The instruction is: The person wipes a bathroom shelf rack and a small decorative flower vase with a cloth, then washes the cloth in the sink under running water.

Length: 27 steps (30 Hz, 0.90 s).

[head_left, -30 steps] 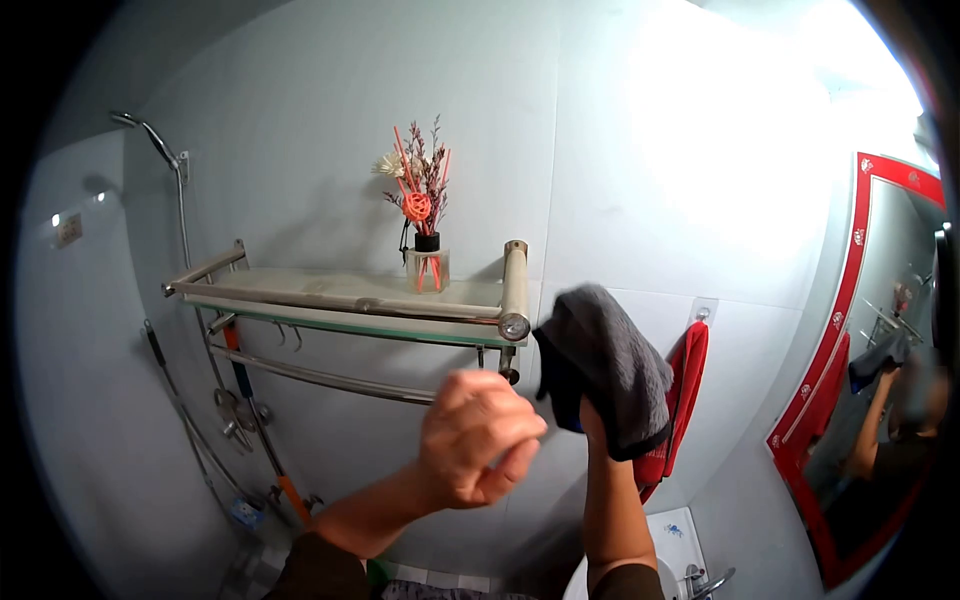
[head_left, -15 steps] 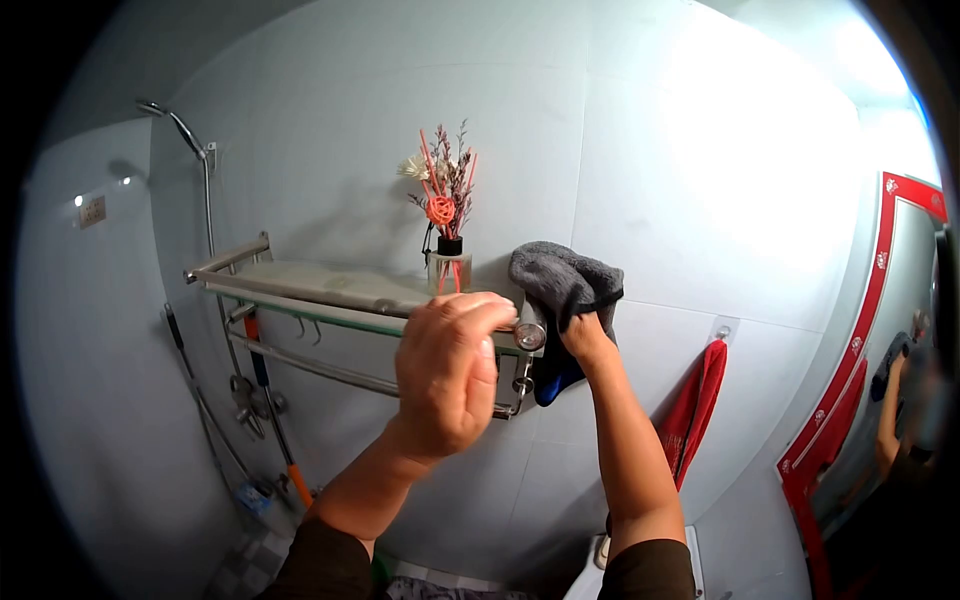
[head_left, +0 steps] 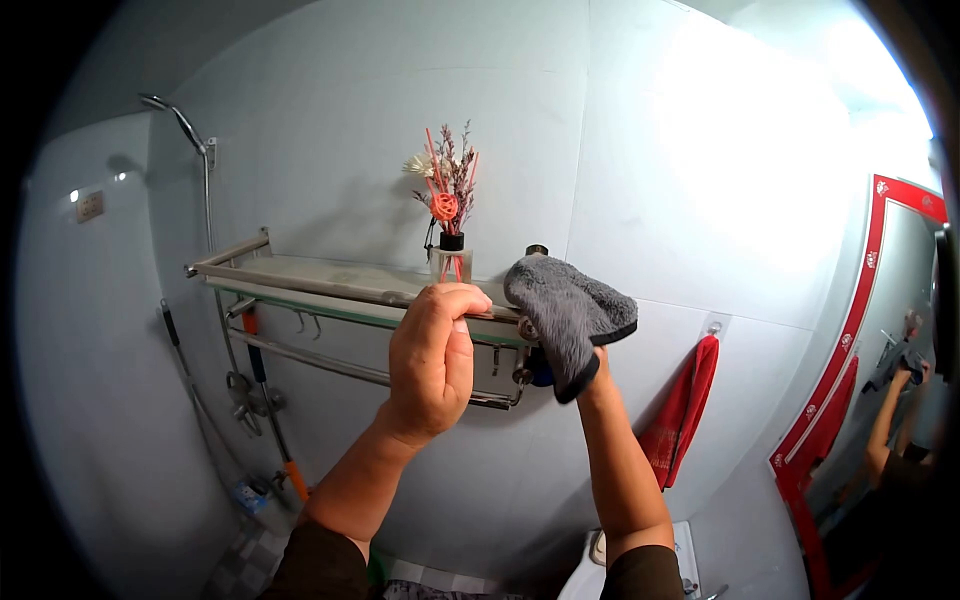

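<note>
My right hand (head_left: 598, 372) is closed on a grey fluffy cloth (head_left: 565, 310) with a dark border, and the cloth hides most of its fingers. The cloth lies against the right end of a metal and glass wall shelf (head_left: 330, 283), covering much of the end bar. My left hand (head_left: 430, 360) is in front of the shelf's front rail, fingers bent and pressed together, with nothing visible in them. Whether its fingertips touch the rail is unclear. Just behind it, a glass bottle (head_left: 452, 262) with reeds and dried flowers (head_left: 446, 190) stands upright on the shelf.
A red towel (head_left: 685, 415) hangs from a wall hook at the right, beside a red-framed mirror (head_left: 845, 330). Part of a white basin (head_left: 583, 578) shows below. At the left are a shower head (head_left: 178, 120) and an orange-and-black pole (head_left: 270, 400).
The view has shifted. My right hand has brought the cloth left onto the shelf's end, where its folds have changed. My left hand has risen and moved left towards the front rail.
</note>
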Motion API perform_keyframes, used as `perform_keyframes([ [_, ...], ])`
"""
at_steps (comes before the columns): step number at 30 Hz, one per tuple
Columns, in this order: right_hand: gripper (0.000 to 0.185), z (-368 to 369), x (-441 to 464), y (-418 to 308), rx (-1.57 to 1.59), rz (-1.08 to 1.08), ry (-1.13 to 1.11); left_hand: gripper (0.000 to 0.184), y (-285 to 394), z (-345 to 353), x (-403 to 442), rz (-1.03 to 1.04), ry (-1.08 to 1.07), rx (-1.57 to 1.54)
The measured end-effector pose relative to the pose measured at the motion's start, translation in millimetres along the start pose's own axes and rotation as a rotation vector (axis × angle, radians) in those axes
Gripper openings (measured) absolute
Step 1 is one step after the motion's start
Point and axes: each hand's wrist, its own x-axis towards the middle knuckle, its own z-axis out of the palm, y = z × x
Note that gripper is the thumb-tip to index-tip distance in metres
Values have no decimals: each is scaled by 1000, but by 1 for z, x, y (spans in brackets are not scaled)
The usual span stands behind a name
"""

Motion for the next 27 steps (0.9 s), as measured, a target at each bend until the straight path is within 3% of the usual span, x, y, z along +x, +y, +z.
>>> perform_keyframes([
  [2,38,4,-9,9,636,97,2,19,-1,1,0,28,-5,23],
  [3,38,5,-5,15,625,98,4,19,-2,2,0,29,-2,13],
  [6,27,6,14,30,-331,-474,144,21,-2,2,-1,43,1,37],
  [7,34,8,10,27,351,62,114,21,-1,2,0,53,-8,52],
  [8,32,1,21,20,229,123,45,21,0,2,-1,65,-18,67],
  [10,30,9,34,49,286,34,118,18,0,1,-2,56,-25,58],
  [15,29,12,14,52,-117,-13,165,15,0,-3,-2,19,-34,-11],
  [17,28,8,0,45,-45,213,171,15,0,-4,-1,32,-56,-13],
  [18,27,7,-8,40,263,385,239,15,0,-5,-1,33,-53,-15],
  [19,27,4,-22,47,259,383,239,16,0,-5,-2,37,-59,-44],
  [21,28,-8,-49,62,-382,-63,302,16,0,-7,-1,49,-57,-74],
  [22,33,-7,-60,57,65,105,349,16,-1,-9,-2,30,-66,-108],
  [23,33,-11,-62,47,64,100,346,16,-1,-11,-2,11,-75,-141],
  [27,52,-37,-72,10,-861,282,198,15,-8,-23,3,-71,-93,-308],
])
